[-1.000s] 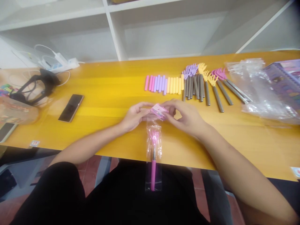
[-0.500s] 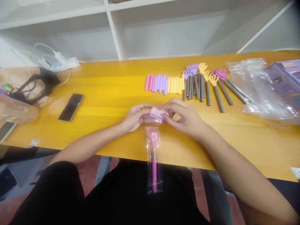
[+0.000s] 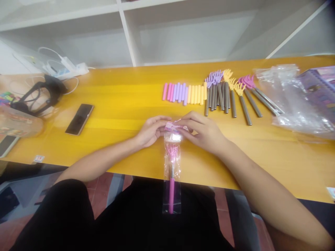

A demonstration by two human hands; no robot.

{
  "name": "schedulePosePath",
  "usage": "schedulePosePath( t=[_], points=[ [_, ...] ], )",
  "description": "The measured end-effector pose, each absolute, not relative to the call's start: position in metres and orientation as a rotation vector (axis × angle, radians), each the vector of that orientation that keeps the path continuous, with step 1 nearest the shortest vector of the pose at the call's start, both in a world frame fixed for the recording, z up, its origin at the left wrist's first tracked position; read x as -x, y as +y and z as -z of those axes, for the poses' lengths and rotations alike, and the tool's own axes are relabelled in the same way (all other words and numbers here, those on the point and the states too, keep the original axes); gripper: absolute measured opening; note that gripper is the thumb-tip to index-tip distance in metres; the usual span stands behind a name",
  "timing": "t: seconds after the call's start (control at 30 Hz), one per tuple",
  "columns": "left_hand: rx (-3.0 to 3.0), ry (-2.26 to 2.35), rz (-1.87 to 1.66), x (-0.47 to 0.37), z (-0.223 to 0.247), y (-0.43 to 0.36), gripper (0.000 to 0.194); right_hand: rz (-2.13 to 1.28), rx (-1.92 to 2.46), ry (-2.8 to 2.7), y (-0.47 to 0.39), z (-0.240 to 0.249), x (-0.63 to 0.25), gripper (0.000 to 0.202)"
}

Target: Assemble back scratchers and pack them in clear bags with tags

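A pink printed header card (image 3: 172, 126) sits across the top of a clear plastic bag (image 3: 176, 205). My left hand (image 3: 151, 131) pinches the card's left end. On its other side, the fingers of my right hand (image 3: 202, 130) press over the card and hide part of it. Inside the bag is a pink back scratcher (image 3: 171, 195) with a claw head, a short metal stem and a pink grip. It hangs down from the card past the table's front edge, in front of my dark clothing.
Behind my hands stand rows of pink, purple and yellow sleeves (image 3: 183, 93). Back scratchers with bare metal handles (image 3: 226, 97) lie to their right, beside clear bags (image 3: 293, 101) and a purple box (image 3: 320, 87). A phone (image 3: 80, 119) and black headgear (image 3: 47, 94) lie left.
The card has tipped flatter under my right fingers, which now lie over it. The bag's top has come up against the card, and the scratcher's head has shifted slightly.
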State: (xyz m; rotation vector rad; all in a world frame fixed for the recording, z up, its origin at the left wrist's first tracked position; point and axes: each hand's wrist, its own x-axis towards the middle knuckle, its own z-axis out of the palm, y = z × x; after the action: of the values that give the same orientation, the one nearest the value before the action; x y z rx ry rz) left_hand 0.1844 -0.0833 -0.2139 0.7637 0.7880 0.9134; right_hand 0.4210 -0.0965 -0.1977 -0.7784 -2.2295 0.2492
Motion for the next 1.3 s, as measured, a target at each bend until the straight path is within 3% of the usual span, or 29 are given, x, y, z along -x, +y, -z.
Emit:
schedulePosePath(
  t=[0.3,1.3],
  points=[
    [-0.795,0.787,-0.914,-0.1854,0.2148,-0.0841,0.020,-0.451,0.797,-2.162,-0.0969,0.1909,-0.4230,0.024],
    [-0.819,0.715,-0.960,-0.1843,0.2210,-0.0860,0.023,-0.546,0.823,-2.256,-0.1002,0.1901,-0.4236,0.024]
  ],
)
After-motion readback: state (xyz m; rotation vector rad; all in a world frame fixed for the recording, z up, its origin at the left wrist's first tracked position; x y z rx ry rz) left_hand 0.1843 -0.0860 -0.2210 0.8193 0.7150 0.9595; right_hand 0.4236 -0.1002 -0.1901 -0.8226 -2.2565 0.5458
